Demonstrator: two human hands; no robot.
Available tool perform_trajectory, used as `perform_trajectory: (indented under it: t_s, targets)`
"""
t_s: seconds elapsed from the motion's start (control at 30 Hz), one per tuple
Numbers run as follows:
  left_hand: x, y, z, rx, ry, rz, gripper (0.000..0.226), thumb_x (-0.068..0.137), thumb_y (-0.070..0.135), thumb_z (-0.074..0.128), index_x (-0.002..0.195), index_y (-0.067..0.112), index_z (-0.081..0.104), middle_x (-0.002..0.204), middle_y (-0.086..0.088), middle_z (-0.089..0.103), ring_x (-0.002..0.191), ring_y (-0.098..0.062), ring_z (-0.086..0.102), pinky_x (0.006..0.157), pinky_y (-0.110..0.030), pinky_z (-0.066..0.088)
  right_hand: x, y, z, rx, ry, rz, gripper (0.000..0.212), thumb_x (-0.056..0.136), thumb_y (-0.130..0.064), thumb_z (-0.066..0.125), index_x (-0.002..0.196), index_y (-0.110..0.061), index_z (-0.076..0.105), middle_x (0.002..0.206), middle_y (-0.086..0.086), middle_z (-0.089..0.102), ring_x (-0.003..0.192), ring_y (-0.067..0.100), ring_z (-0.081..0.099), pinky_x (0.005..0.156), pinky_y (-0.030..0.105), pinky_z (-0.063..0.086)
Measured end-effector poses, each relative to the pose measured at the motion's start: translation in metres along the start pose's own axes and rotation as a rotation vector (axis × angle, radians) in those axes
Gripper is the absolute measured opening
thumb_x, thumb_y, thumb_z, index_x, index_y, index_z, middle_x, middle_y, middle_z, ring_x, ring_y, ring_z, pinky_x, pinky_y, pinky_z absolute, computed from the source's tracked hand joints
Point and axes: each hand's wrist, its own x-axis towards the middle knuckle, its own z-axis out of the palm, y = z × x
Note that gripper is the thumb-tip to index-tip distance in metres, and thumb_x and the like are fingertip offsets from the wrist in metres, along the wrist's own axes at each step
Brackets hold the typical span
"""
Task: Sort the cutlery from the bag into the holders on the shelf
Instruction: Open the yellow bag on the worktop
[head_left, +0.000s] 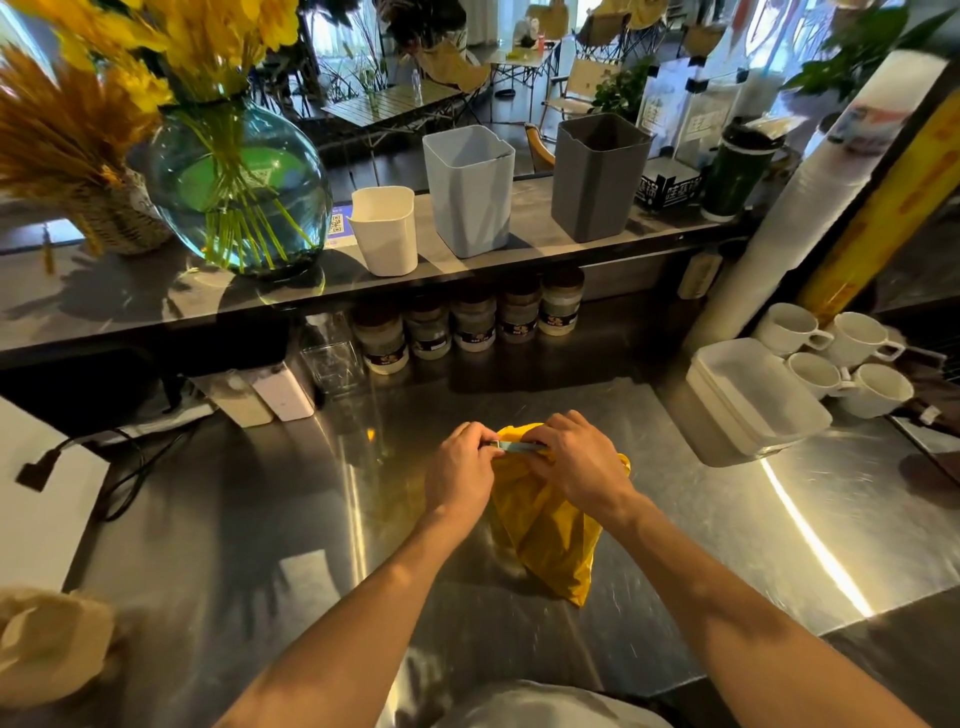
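both hands at top of yellow bag (550, 535) on steel counter (727, 545).
left hand (460, 475) and right hand (582, 465) pinching bag mouth, fingers curled tight around a thin greenish strip (517, 447), possibly a clip or seal, too blurred to tell. cutlery not visible, bag closed. on shelf (130, 296) above: 3 holders in a row, white holder (387, 234), light grey holder (470, 192), dark grey holder (597, 179).

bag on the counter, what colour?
Yellow. The bag shows clearly in the head view, both hands at its top.
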Motion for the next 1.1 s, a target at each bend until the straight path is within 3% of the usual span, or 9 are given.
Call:
perform_trajectory:
  t_s: [0.7, 0.97, 1.1]
  targets:
    - [-0.004, 0.003, -0.005, 0.035, 0.014, 0.007, 0.004, 0.1, 0.023, 0.06, 0.098, 0.023, 0.064, 0.105, 0.013, 0.07, 0.078, -0.002, 0.052, 0.051, -0.011, 0.024, 0.001, 0.002, 0.001, 0.025, -0.045, 0.043, 0.039, 0.101, -0.049, 0.053, 0.135, -0.032, 0.062, 0.124, -0.005, 0.062, 0.107, 0.013, 0.049, 0.085, 0.023, 0.044]
    - [-0.007, 0.0, -0.004, -0.024, -0.079, 0.019, 0.007, 0.1, 0.025, 0.062, 0.106, 0.025, 0.061, 0.112, 0.012, 0.062, 0.088, -0.007, 0.056, 0.056, -0.014, 0.034, 0.005, 0.007, -0.006, 0.133, -0.128, 0.087, 0.043, 0.099, -0.053, 0.053, 0.133, -0.029, 0.063, 0.123, -0.006, 0.06, 0.109, 0.013, 0.048, 0.091, 0.027, 0.045]
    - [-0.007, -0.005, 0.0, -0.054, -0.117, 0.141, 0.013, 0.095, 0.03, 0.06, 0.107, 0.028, 0.054, 0.11, 0.011, 0.054, 0.096, -0.011, 0.058, 0.07, -0.026, 0.051, 0.008, 0.008, -0.012, 0.358, -0.079, 0.267, 0.031, 0.104, -0.042, 0.05, 0.126, -0.03, 0.067, 0.114, -0.009, 0.056, 0.11, 0.012, 0.05, 0.101, 0.037, 0.038]
